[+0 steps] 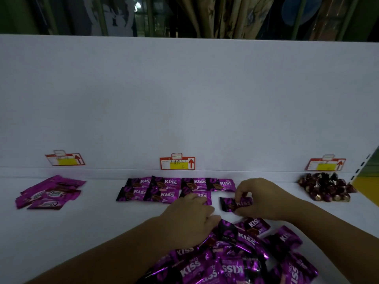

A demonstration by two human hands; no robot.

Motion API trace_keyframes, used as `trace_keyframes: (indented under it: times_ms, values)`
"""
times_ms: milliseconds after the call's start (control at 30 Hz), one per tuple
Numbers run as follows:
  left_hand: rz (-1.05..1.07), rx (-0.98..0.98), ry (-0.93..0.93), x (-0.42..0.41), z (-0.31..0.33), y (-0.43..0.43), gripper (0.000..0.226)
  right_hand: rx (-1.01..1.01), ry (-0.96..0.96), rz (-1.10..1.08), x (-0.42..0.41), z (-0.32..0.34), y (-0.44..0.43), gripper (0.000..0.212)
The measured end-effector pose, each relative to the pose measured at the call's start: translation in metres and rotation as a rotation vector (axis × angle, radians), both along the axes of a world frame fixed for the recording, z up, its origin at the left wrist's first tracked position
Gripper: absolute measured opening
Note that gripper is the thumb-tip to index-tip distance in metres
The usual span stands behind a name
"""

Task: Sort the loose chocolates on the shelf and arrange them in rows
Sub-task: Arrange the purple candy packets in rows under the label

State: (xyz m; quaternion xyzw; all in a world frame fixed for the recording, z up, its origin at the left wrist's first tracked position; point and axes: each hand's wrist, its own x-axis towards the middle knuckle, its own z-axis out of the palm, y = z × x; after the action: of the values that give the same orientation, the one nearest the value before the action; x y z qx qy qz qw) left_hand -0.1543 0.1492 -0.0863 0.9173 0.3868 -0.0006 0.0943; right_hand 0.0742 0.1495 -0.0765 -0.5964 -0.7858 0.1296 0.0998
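Purple "KISS" chocolate packets lie in two rows (162,188) on the white shelf (82,226), below the middle price tag. A loose heap of the same packets (242,257) fills the near right. My right hand (258,198) pinches one KISS packet (229,203) by its right end, flat on the shelf just right of the front row. My left hand (190,220) rests palm down at the heap's far left edge, its fingers curled over packets; whether it grips one is hidden.
A loose pile of different purple packets (49,192) lies at the far left. Dark foil-wrapped chocolates (326,188) are heaped at the far right. Three red-and-yellow price tags (177,163) hang on the white back panel. The shelf's upright is at the right edge.
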Motion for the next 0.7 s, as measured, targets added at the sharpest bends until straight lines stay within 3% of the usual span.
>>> trace_keyframes:
  times_ms: [200,400,700]
  values:
    - [0.01,-0.003,0.021,-0.001,0.001,0.002,0.044,0.116,-0.02,-0.01,-0.004,0.0,0.001,0.023]
    - [0.041,0.005,0.032,-0.001,-0.004,0.007,0.047,0.223,-0.102,0.148,-0.014,-0.002,0.004,0.039]
    - [0.053,-0.048,0.003,-0.004,-0.001,0.007,0.05,0.295,-0.085,0.228,-0.021,-0.007,0.016,0.032]
